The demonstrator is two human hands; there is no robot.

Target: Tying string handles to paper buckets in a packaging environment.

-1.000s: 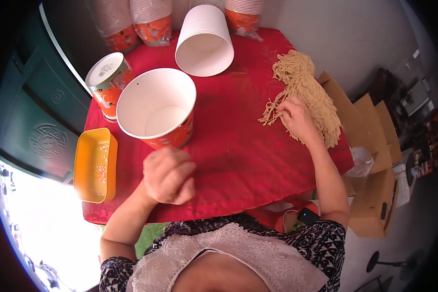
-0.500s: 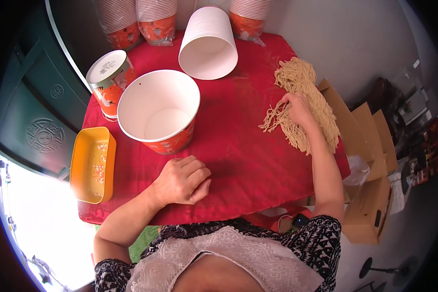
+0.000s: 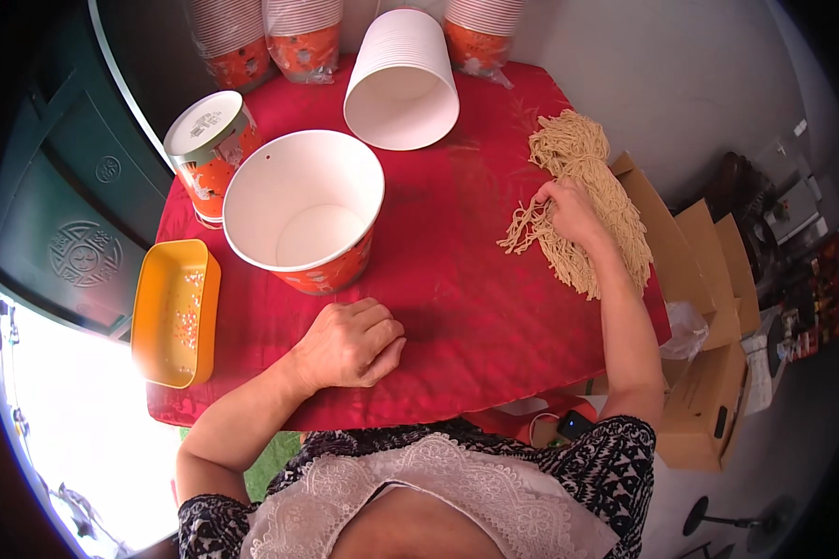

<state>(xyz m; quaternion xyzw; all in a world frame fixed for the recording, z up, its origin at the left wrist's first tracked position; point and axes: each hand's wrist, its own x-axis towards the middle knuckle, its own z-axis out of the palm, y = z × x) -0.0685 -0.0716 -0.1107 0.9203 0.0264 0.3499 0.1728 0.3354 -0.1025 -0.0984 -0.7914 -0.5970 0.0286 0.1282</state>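
Observation:
A bundle of cream yarn strands (image 3: 615, 219) lies at the right side of the red-covered table, gathered tight near its far end. My right hand (image 3: 573, 214) is over its left part, fingers pinching some of the loose strands. Near the table's front edge rests my left hand (image 3: 352, 345), curled into a loose fist with nothing showing in it; its palm side is hidden. Just beyond this fist stands a large paper bucket (image 3: 308, 210), upright, white inside and orange patterned outside. A small dark hole shows near its rim.
At the left edge sits a yellow tray (image 3: 170, 349) with small bits in it. Behind it stands an upside-down patterned bucket (image 3: 210, 154). Nested white buckets (image 3: 401, 74) lie sideways at the back, near wrapped stacks (image 3: 303, 42). Open cardboard boxes (image 3: 704, 401) flank the table's right.
The view has shifted very slightly. Both hands keep nearly the same place and pose, and the right one still pinches the yarn strands.

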